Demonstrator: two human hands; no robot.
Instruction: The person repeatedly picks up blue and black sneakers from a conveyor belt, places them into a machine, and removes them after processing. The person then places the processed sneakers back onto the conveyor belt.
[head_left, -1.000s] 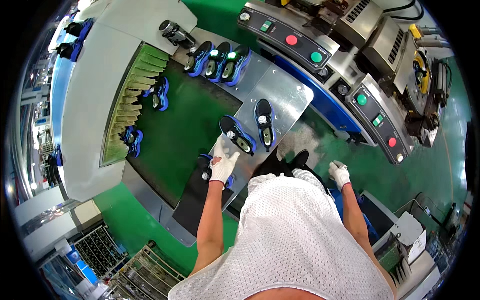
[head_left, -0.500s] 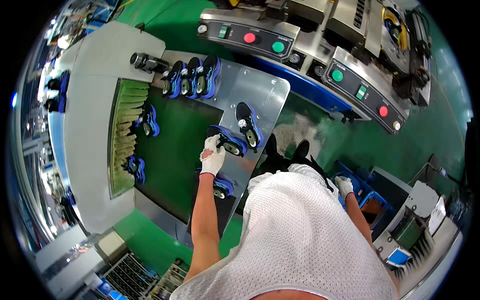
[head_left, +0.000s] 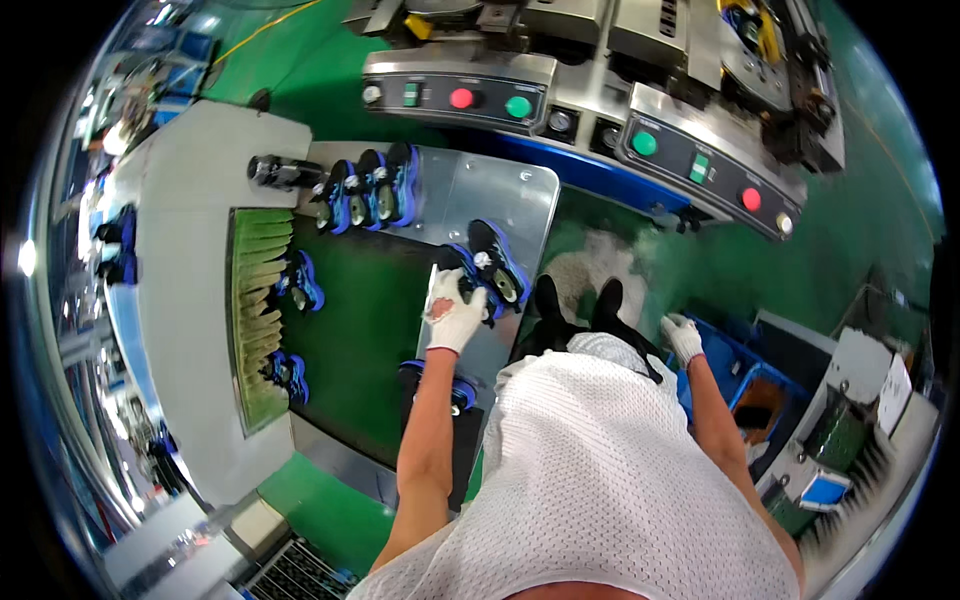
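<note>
Here my left hand (head_left: 452,310), in a white glove, sits just left of the frame's centre, fingers curled over the near end of a black-and-blue shoe (head_left: 462,275), resting on it or gripping it; I cannot tell how tightly. The shoe lies directly above the hand in the picture, touching it, its long axis running up and slightly left. A second shoe (head_left: 497,262) lies just beside it to the right, roughly parallel, sole side up. My left hand is by far the nearer to both.

My right hand (head_left: 683,335), also gloved, hangs right of centre, well apart from the shoes, above a blue bin (head_left: 735,365); it looks loosely curled and I cannot tell whether it holds anything.

Both shoes rest on a grey metal plate (head_left: 520,195) that borders a green belt (head_left: 360,330). Another shoe (head_left: 455,385) sits below my wrist at the plate's lower edge. Three more shoes (head_left: 372,188) stand in a row at the upper left of the belt, and two single ones (head_left: 300,280) (head_left: 285,372) lie along a strip of yellowish bristles (head_left: 258,300) at the left.

Across the top of the frame runs a machine panel (head_left: 455,98) with red and green buttons; the floor (head_left: 700,260) is green.
</note>
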